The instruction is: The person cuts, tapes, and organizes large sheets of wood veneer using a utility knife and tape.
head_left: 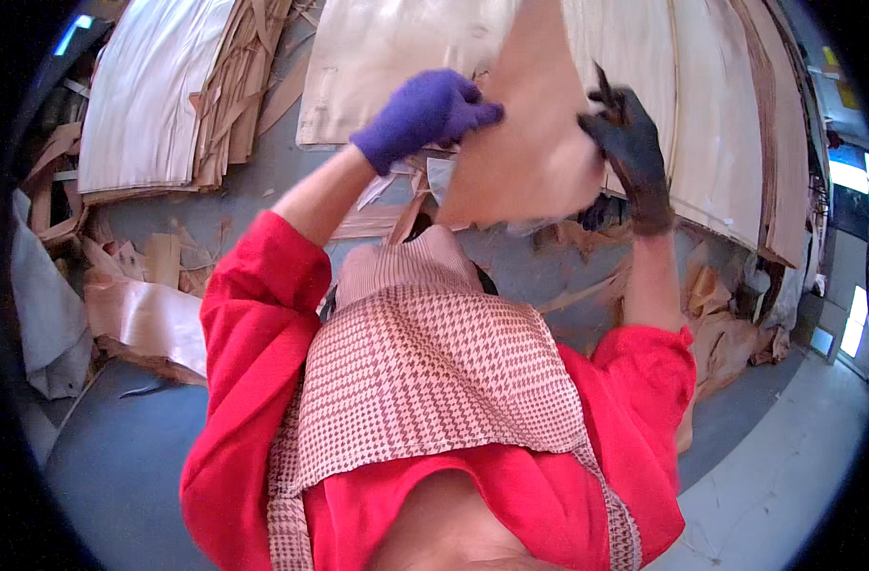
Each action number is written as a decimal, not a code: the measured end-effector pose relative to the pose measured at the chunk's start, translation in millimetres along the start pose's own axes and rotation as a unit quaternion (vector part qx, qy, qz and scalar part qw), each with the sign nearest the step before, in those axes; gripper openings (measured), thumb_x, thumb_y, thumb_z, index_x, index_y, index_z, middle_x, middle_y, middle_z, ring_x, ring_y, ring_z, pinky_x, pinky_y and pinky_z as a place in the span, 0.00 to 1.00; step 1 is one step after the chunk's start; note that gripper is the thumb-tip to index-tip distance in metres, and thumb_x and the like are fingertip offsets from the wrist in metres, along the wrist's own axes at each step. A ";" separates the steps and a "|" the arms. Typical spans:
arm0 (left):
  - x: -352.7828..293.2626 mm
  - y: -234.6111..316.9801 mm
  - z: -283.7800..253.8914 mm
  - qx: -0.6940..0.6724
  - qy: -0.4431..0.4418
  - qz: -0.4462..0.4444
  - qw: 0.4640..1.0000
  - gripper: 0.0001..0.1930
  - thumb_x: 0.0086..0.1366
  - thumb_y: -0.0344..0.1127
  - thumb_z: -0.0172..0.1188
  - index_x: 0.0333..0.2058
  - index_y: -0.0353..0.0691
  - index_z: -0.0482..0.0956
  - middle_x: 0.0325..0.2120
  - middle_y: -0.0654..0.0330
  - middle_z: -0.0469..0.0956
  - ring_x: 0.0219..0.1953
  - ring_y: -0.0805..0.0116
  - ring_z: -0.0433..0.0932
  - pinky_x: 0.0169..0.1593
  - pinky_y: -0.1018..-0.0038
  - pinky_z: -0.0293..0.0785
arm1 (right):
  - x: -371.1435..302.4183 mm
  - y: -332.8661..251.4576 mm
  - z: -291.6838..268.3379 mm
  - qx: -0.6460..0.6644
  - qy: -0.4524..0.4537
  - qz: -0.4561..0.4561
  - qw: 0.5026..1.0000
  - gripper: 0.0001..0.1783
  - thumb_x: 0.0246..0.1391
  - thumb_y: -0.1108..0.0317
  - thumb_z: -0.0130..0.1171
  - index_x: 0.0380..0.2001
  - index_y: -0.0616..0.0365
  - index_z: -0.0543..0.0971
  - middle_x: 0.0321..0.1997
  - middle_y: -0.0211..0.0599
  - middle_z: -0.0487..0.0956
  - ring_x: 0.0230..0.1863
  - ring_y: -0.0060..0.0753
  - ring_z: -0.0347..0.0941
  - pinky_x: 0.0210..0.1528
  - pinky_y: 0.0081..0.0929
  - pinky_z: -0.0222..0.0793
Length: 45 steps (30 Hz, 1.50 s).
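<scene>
A tan, thin wood veneer sheet (522, 143) hangs in front of me, narrowing toward the top, its lower part blurred. My left hand (429, 112), in a purple glove, is closed on the sheet's left edge with thumb and fingers pinched. At the right edge is my right hand (632, 143) in a dark glove, fingers curled. A thin dark pointed thing (602, 80) sticks up from those fingers; its kind is unclear. Beyond the sheet lies a broad stack of pale veneer (406, 71), partly hidden by it.
Another pale veneer stack (154, 95) stands at far left, with ragged brown strips (236, 114) along its side. Veneer scraps (149, 305) litter the grey floor (139, 457) at left, and more scraps (724, 333) lie at right. My checked apron (444, 381) covers my front.
</scene>
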<state>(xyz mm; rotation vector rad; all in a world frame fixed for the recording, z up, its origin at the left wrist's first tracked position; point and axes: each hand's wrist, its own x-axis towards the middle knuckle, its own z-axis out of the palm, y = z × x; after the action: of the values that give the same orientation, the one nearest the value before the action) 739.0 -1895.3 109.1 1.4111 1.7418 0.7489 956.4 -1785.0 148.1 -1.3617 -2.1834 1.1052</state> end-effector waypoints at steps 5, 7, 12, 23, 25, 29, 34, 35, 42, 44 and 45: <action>27.8 -26.0 -27.1 0.187 0.037 -0.028 0.981 0.27 0.51 0.61 0.52 0.16 0.38 0.76 0.10 0.55 0.71 0.14 0.64 0.73 0.25 0.68 0.70 | 76.4 16.0 37.6 -0.081 -0.036 -0.088 0.992 0.23 0.37 0.60 0.62 0.38 0.60 0.71 0.36 0.45 0.77 0.39 0.41 0.73 0.42 0.30 0.68; 36.5 -32.9 -30.7 0.361 0.122 0.009 0.925 0.30 0.52 0.65 0.48 0.15 0.39 0.76 0.14 0.51 0.73 0.20 0.55 0.75 0.27 0.65 0.70 | 86.9 33.5 53.2 -0.111 -0.039 -0.066 0.991 0.22 0.38 0.59 0.61 0.36 0.59 0.71 0.35 0.46 0.76 0.39 0.46 0.73 0.41 0.33 0.68; 81.7 -49.8 -43.1 0.322 0.211 0.286 0.877 0.23 0.54 0.48 0.54 0.46 0.42 0.70 0.45 0.50 0.69 0.47 0.54 0.69 0.48 0.65 0.65 | 86.0 37.1 68.8 -0.104 -0.038 -0.076 0.991 0.20 0.38 0.59 0.60 0.34 0.58 0.69 0.32 0.47 0.76 0.37 0.51 0.72 0.38 0.38 0.67; 118.4 -65.2 -32.9 0.276 0.079 0.392 0.874 0.22 0.52 0.43 0.53 0.44 0.36 0.70 0.49 0.48 0.65 0.54 0.54 0.63 0.56 0.62 0.57 | 21.8 -27.0 32.1 0.243 0.049 0.261 0.933 0.15 0.50 0.60 0.55 0.36 0.58 0.71 0.21 0.32 0.74 0.21 0.24 0.71 0.23 0.19 0.67; 133.0 -89.7 -25.0 0.250 0.097 0.425 0.865 0.18 0.53 0.36 0.50 0.43 0.35 0.71 0.47 0.48 0.67 0.51 0.55 0.66 0.55 0.65 0.59 | 7.6 -42.0 49.5 0.340 0.027 0.247 0.907 0.14 0.51 0.62 0.55 0.38 0.58 0.70 0.22 0.32 0.73 0.21 0.24 0.71 0.22 0.17 0.67; 134.3 -90.7 -30.4 0.195 0.110 0.449 0.865 0.18 0.54 0.35 0.50 0.45 0.42 0.70 0.46 0.51 0.69 0.51 0.55 0.66 0.54 0.65 0.60 | 0.4 -59.9 91.3 0.303 0.039 0.258 0.916 0.13 0.52 0.62 0.53 0.35 0.61 0.69 0.24 0.35 0.74 0.21 0.24 0.71 0.22 0.20 0.69; 131.8 -81.3 -30.0 0.176 0.098 0.437 0.877 0.23 0.55 0.34 0.49 0.52 0.47 0.63 0.45 0.50 0.70 0.49 0.56 0.67 0.53 0.65 0.61 | 23.4 -61.6 133.0 -0.055 0.045 0.212 0.975 0.17 0.52 0.58 0.47 0.31 0.64 0.68 0.24 0.48 0.75 0.24 0.37 0.75 0.24 0.32 0.71; 132.7 -82.2 -29.3 0.178 0.100 0.438 0.876 0.24 0.56 0.35 0.49 0.53 0.46 0.62 0.44 0.50 0.69 0.49 0.55 0.67 0.53 0.65 0.61 | 27.7 -50.0 140.9 -0.150 0.057 0.146 0.976 0.17 0.52 0.57 0.46 0.30 0.64 0.68 0.25 0.50 0.75 0.25 0.40 0.75 0.25 0.34 0.70; 138.6 -91.8 -24.7 0.155 0.114 0.412 0.891 0.24 0.56 0.36 0.48 0.54 0.46 0.61 0.43 0.48 0.70 0.48 0.53 0.68 0.51 0.65 0.62 | 65.4 -62.3 167.3 -0.151 0.101 0.228 0.957 0.18 0.49 0.59 0.46 0.32 0.67 0.66 0.25 0.59 0.74 0.31 0.55 0.73 0.33 0.44 0.69; 139.6 -92.5 -24.9 0.170 0.115 0.411 0.888 0.24 0.56 0.37 0.48 0.54 0.46 0.61 0.43 0.49 0.70 0.48 0.54 0.68 0.51 0.65 0.63 | 69.4 -62.6 172.4 -0.167 0.095 0.223 0.956 0.18 0.47 0.60 0.45 0.33 0.68 0.65 0.26 0.60 0.74 0.31 0.57 0.73 0.34 0.45 0.69; 136.3 -90.4 -25.8 0.176 0.113 0.410 0.888 0.24 0.56 0.38 0.49 0.53 0.46 0.61 0.43 0.50 0.70 0.48 0.55 0.68 0.50 0.65 0.63 | 68.5 -63.5 173.6 -0.165 0.093 0.223 0.956 0.18 0.47 0.60 0.45 0.33 0.68 0.65 0.26 0.60 0.74 0.31 0.58 0.73 0.34 0.45 0.69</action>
<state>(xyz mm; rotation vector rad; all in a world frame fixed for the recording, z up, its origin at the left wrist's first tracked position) 655.5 -1781.5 22.7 2.4588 1.4496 1.0949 775.0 -1816.1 77.6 -2.0898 -2.0385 0.7181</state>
